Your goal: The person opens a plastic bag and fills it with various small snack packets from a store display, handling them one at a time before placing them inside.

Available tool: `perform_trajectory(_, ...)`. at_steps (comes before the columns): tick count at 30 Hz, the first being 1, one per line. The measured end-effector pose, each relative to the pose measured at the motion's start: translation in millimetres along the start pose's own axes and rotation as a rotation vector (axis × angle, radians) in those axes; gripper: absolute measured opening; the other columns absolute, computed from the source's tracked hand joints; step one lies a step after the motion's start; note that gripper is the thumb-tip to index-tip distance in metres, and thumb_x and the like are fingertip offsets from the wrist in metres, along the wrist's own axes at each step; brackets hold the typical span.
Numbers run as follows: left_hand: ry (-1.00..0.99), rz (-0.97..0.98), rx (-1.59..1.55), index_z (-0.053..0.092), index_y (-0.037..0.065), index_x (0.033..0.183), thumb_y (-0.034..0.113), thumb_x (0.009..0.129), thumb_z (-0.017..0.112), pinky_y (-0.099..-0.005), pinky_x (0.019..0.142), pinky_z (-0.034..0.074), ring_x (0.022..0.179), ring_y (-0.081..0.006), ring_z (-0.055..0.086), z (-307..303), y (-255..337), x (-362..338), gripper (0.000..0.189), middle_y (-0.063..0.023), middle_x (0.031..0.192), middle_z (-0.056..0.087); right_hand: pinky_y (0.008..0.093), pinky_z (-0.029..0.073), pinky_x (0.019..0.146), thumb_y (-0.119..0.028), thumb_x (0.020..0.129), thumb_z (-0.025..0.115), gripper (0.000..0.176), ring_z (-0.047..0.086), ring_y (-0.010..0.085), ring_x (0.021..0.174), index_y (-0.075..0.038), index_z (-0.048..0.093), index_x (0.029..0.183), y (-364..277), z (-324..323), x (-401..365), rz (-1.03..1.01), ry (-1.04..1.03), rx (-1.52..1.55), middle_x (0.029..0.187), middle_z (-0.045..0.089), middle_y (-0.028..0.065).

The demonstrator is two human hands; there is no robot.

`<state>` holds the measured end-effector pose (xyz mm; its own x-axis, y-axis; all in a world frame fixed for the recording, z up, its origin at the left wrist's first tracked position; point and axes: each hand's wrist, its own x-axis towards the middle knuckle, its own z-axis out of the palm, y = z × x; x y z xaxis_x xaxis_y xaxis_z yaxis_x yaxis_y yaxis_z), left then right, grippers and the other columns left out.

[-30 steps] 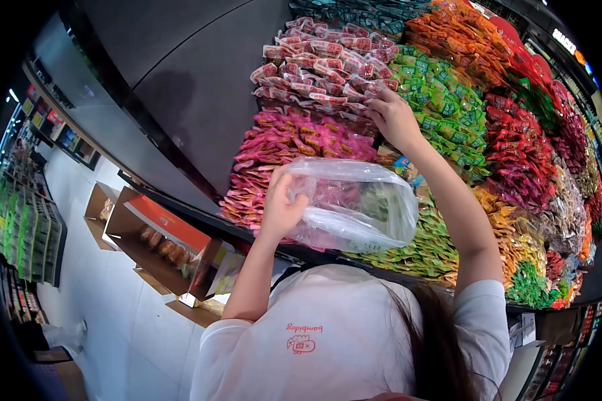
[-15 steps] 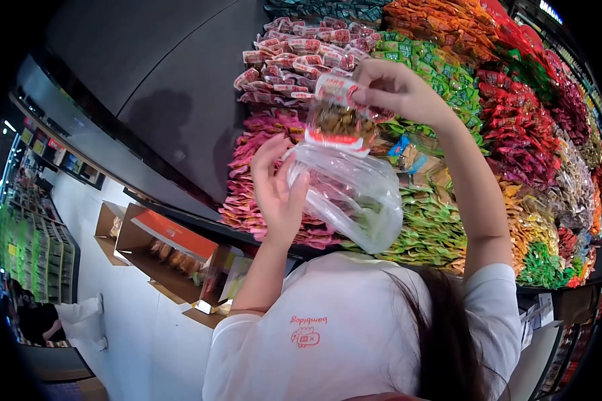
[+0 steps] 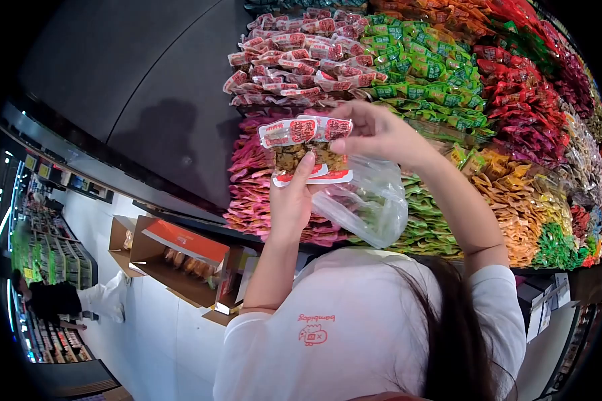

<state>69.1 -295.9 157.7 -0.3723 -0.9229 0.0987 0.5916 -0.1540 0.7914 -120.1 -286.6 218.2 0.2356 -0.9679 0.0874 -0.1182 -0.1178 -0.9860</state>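
Two clear packets of brown food with red-and-white labels overlap above the display. My left hand (image 3: 291,204) is closed on the left packet (image 3: 289,155), thumb across its front. On the right packet (image 3: 338,164), my right hand (image 3: 374,134) pinches the right edge with the thumb in front, its other fingers curled and partly hidden. A translucent plastic bag (image 3: 374,207) hangs just behind and below the packets, with green and pink showing through it. What holds the bag up is hidden behind my hands.
Rows of red-and-white (image 3: 294,53), green (image 3: 428,67), pink (image 3: 247,194) and orange packets (image 3: 508,200) fill the display. A dark panel (image 3: 147,87) lies left. Open cartons (image 3: 180,250) stand lower left on the floor (image 3: 154,321). Another person (image 3: 60,301) is at the far left.
My right hand has moved left and down with its packet. My left hand has moved up and now holds a packet beside it. The bag's opening is now behind the packets.
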Motion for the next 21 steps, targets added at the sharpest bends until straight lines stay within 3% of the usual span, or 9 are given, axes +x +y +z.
perform_trajectory(4, -0.031, 0.0, -0.023, 0.051, 0.0, 0.122, 0.009, 0.094, 0.057, -0.0401, 0.079, 0.06, 0.096, -0.0237, 0.066, 1, -2, -1, 0.031, -0.0132, 0.112, 0.062, 0.0221, 0.049, 0.072, -0.01, 0.081, 0.074, 0.034, 0.062, 0.0071, 0.082, 0.002, 0.059, 0.111, 12, 9, -1, -0.008, 0.032, -0.003, 0.093, 0.067, 0.0033)
perform_trajectory(7, 0.042, 0.022, 0.114, 0.053, 0.001, 0.122, 0.01, 0.096, 0.053, -0.0428, 0.082, 0.059, 0.1, -0.0227, 0.065, -9, -3, -1, 0.028, -0.0107, 0.113, 0.063, 0.0222, 0.049, 0.073, -0.008, 0.081, 0.073, 0.036, 0.062, 0.0075, 0.083, 0.002, 0.059, 0.112, 17, 8, 2, 0.01, 0.066, 0.081, 0.095, 0.067, 0.0038)
perform_trajectory(14, 0.073, 0.047, 0.004, 0.055, 0.003, 0.118, 0.018, 0.098, 0.05, -0.0411, 0.076, 0.06, 0.098, -0.0206, 0.065, -32, -2, 5, 0.025, -0.0089, 0.107, 0.064, 0.0236, 0.05, 0.077, -0.005, 0.083, 0.069, 0.033, 0.063, 0.0096, 0.088, 0.003, 0.058, 0.113, 10, -3, -1, -0.093, 0.235, 0.001, 0.101, 0.066, 0.0057)
perform_trajectory(18, 0.028, 0.025, 0.012, 0.056, 0.004, 0.116, 0.021, 0.098, 0.05, -0.0388, 0.068, 0.058, 0.089, -0.0206, 0.066, -42, -8, 10, 0.025, -0.0089, 0.101, 0.065, 0.0256, 0.05, 0.077, -0.01, 0.084, 0.07, 0.034, 0.063, 0.0108, 0.088, 0.003, 0.057, 0.113, -15, 1, -22, -0.107, 0.269, 0.073, 0.099, 0.066, 0.0052)
perform_trajectory(19, 0.091, 0.042, 0.007, 0.057, 0.004, 0.112, 0.023, 0.097, 0.054, -0.0323, 0.059, 0.051, 0.08, -0.016, 0.064, -33, -8, 10, 0.025, -0.0071, 0.096, 0.065, 0.0259, 0.051, 0.076, -0.013, 0.084, 0.071, 0.035, 0.062, 0.0109, 0.085, 0.003, 0.057, 0.112, -16, 3, -28, -0.165, 0.248, 0.137, 0.094, 0.065, 0.0033)
perform_trajectory(20, 0.155, 0.06, 0.003, 0.058, 0.004, 0.109, 0.025, 0.096, 0.057, -0.0258, 0.05, 0.044, 0.071, -0.0114, 0.062, -28, -8, 10, 0.025, -0.0052, 0.091, 0.065, 0.0275, 0.05, 0.078, -0.015, 0.084, 0.072, 0.035, 0.06, 0.0131, 0.096, 0.003, 0.058, 0.111, -21, 8, -39, -0.141, 0.116, 0.234, 0.108, 0.061, 0.006)
perform_trajectory(21, 0.154, 0.058, 0.005, 0.058, 0.004, 0.109, 0.025, 0.096, 0.057, -0.0258, 0.05, 0.044, 0.071, -0.0114, 0.062, -29, -10, 9, 0.025, -0.0052, 0.091, 0.065, 0.0275, 0.05, 0.078, -0.015, 0.084, 0.072, 0.035, 0.06, 0.0131, 0.096, 0.003, 0.058, 0.111, -23, 13, -47, -0.142, 0.119, 0.236, 0.108, 0.061, 0.006)
